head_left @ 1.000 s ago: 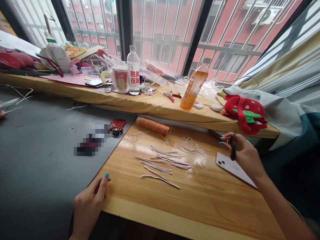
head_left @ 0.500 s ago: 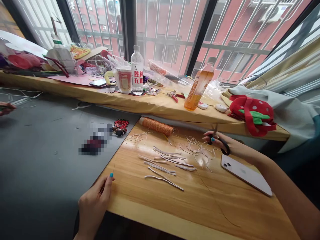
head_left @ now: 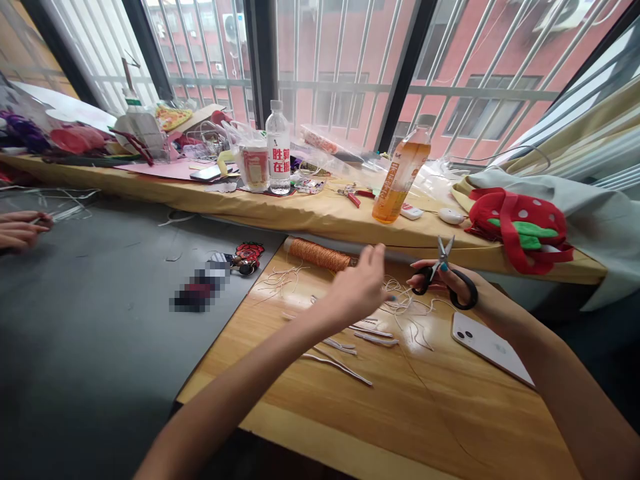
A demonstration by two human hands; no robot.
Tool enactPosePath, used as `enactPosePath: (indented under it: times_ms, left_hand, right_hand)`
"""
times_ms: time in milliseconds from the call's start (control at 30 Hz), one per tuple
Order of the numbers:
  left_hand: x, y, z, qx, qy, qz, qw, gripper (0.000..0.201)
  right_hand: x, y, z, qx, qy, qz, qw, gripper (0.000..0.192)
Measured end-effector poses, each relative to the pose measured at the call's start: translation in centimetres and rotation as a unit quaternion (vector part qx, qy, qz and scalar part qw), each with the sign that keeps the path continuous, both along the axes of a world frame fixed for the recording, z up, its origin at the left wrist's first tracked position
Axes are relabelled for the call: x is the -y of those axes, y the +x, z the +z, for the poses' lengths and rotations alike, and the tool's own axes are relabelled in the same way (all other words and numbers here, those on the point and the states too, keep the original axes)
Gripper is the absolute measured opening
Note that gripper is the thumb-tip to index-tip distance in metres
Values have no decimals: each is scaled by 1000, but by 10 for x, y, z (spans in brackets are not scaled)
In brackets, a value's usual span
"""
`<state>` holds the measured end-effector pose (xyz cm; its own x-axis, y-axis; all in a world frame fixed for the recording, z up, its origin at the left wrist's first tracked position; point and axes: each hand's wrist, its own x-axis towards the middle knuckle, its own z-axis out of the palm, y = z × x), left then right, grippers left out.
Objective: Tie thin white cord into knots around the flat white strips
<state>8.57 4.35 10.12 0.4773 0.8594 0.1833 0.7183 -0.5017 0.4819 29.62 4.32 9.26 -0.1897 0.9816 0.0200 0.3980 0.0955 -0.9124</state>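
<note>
My left hand (head_left: 361, 283) reaches across the wooden table, its thumb apart from the fingers; I see nothing held in it. Just past it lies a spool of orange thread (head_left: 316, 253), its right end close behind the fingers. Black-handled scissors (head_left: 468, 293) are in my right hand (head_left: 485, 305), the blades pointing up and slightly parted. Between the hands is a tangle of cream string (head_left: 400, 305). Several short white cords (head_left: 377, 339) lie below my left hand and forearm, which partly hide them.
A white phone (head_left: 493, 348) lies under my right forearm. Along the windowsill stand a water bottle (head_left: 278, 150), a tilted tea bottle (head_left: 401, 177) and a red strawberry bag (head_left: 523, 220). Another person's hand (head_left: 23, 230) shows at the far left, above the grey table (head_left: 100, 320).
My left hand has moved from the table's left edge, where it pinched a fine thread, up and right over the cords. The scissors have turned more toward the camera.
</note>
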Motion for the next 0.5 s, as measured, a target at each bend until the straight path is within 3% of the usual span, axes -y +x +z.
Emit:
enactPosePath:
  times_ms: [33,67,133,300,400,500]
  left_hand:
    - [-15,25,-10,29,-47,-66,996,74]
    - [-28,46,-20,35,-97,-140,985,63]
    - [-46,72,-39,3,-110,-190,976,26]
    - [-67,83,-61,-38,-46,-121,991,27]
    - [-77,86,-61,-69,-23,-79,994,32]
    - [-83,91,-51,-102,-28,-77,991,36]
  right_hand:
    - [1,2,-1,-29,-5,12,999,45]
    - [3,5,-1,-50,1,9,999,46]
    - [12,12,2,-87,17,-1,996,46]
    - [54,28,32,-172,105,-125,972,37]
    - [76,30,48,-208,219,-181,936,36]
    - [82,29,45,-182,218,-228,931,37]
